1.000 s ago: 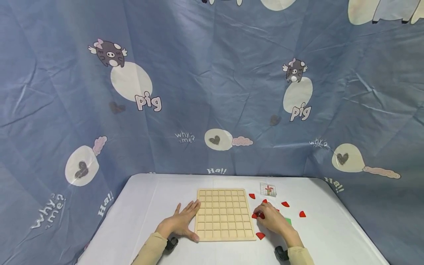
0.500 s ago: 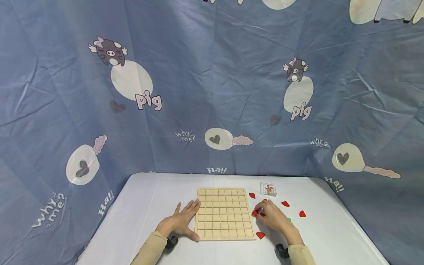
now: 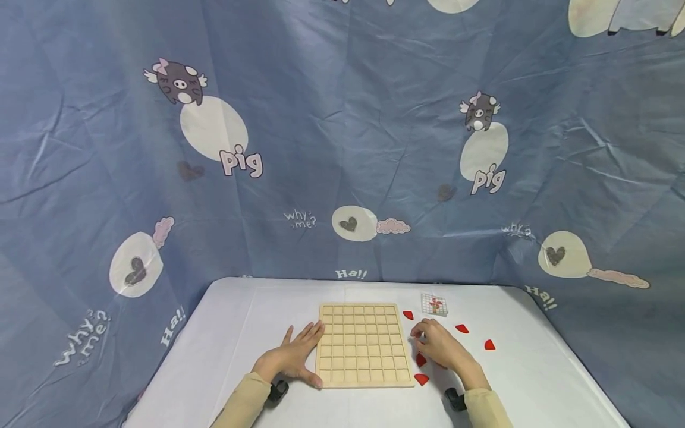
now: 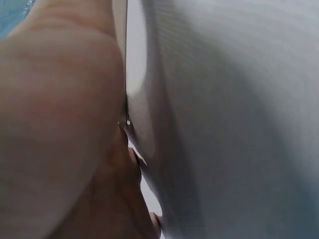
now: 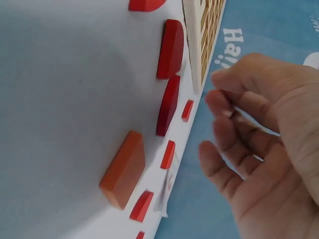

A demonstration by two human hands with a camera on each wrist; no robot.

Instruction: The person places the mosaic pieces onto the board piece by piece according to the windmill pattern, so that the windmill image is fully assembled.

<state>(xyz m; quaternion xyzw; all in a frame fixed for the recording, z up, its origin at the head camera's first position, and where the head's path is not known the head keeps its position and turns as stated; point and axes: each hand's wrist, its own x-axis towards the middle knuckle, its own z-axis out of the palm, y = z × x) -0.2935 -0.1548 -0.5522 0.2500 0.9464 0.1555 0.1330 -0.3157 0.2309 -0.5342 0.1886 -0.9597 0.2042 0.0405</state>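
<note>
My left hand (image 3: 291, 359) lies flat with fingers spread, its fingertips and thumb at the left edge of a wooden grid board (image 3: 369, 386). In the left wrist view that hand (image 4: 65, 114) fills the left side. My right hand (image 3: 441, 345) hovers just right of the board, fingers loosely bent. The right wrist view shows this hand (image 5: 264, 134) with thumb and index fingertips close together and nothing visible between them. Below it lie two dark red curved-edge pieces, one nearer (image 5: 170, 50) and one farther (image 5: 168, 105), and an orange block (image 5: 123, 169).
More red pieces lie on the white table (image 3: 535, 380): one by the board's lower right corner (image 3: 421, 379), one near its upper right (image 3: 408, 315), and others farther right (image 3: 489, 345). A gridded pattern card (image 3: 434, 305) lies behind. A blue printed curtain (image 3: 299, 178) surrounds the table.
My right hand has come up from the red pieces beside the board, and one now shows nearer to me. The green piece is out of sight in the head view. My left hand stays put.
</note>
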